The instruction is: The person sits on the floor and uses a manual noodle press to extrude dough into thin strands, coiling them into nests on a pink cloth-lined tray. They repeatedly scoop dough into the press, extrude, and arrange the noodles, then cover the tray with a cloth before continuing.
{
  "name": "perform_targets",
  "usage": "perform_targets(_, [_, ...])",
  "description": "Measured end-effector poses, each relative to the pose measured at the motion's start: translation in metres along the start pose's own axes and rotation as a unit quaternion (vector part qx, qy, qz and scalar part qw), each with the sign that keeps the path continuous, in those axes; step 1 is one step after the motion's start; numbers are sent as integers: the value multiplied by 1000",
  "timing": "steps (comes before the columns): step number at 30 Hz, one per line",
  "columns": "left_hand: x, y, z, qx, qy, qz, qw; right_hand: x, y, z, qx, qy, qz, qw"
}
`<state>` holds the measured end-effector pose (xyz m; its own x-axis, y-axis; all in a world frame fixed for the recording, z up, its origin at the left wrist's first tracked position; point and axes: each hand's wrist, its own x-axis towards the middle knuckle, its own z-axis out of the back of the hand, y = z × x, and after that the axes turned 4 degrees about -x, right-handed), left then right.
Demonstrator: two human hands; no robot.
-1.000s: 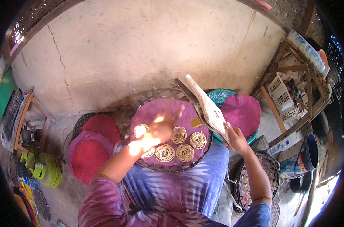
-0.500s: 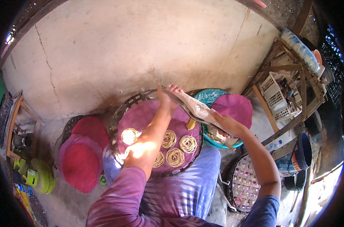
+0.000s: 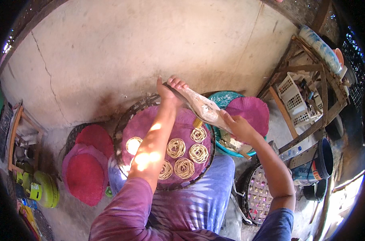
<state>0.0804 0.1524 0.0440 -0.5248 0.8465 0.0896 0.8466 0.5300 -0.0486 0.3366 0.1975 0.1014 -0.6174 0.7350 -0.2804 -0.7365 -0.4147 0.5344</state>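
Note:
My left hand (image 3: 171,89) is closed round the upper end of a long, pale, powder-dusted wooden tool (image 3: 204,107) with a dark edge, held slanting over a tray. My right hand (image 3: 237,127) grips its lower end. A yellow tube (image 3: 198,123) hangs beneath its middle. The round woven tray (image 3: 150,98), lined with a pink mat (image 3: 140,116), rests at my lap. Several pale coils of thin strands (image 3: 175,148) lie on the mat, one (image 3: 198,134) just below the tube. My left forearm hides part of the tray.
Right of the tray are a teal basin (image 3: 222,97) with a pink mat (image 3: 250,112), a lidded woven basket (image 3: 256,193), buckets (image 3: 319,158) and a wooden rack (image 3: 286,112) with white crates. Pink mats (image 3: 86,176), a green gas cylinder (image 3: 46,186) and a stool stand left. A wall is ahead.
My left hand has risen from over the coils and taken hold of the tool's upper end. Another coil now shows beneath the yellow tube. My right hand still grips the tool.

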Motion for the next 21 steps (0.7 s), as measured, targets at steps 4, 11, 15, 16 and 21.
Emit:
perform_targets(4, [-10, 1, 4, 15, -33, 12, 999, -13, -15, -1, 15, 37, 10, 999])
perform_targets(11, [4, 38, 7, -24, 15, 49, 998, -4, -45, 3, -14, -66, 29, 997])
perform_targets(15, [12, 35, 32, 123, -11, 60, 991, 0, -63, -4, 18, -83, 53, 995])
perform_targets(16, [7, 34, 44, 335, -43, 106, 935, -1, -66, -5, 32, -78, 48, 995])
perform_targets(21, [-26, 45, 87, 721, 84, 227, 649, -4, -70, -6, 98, -39, 14, 994])
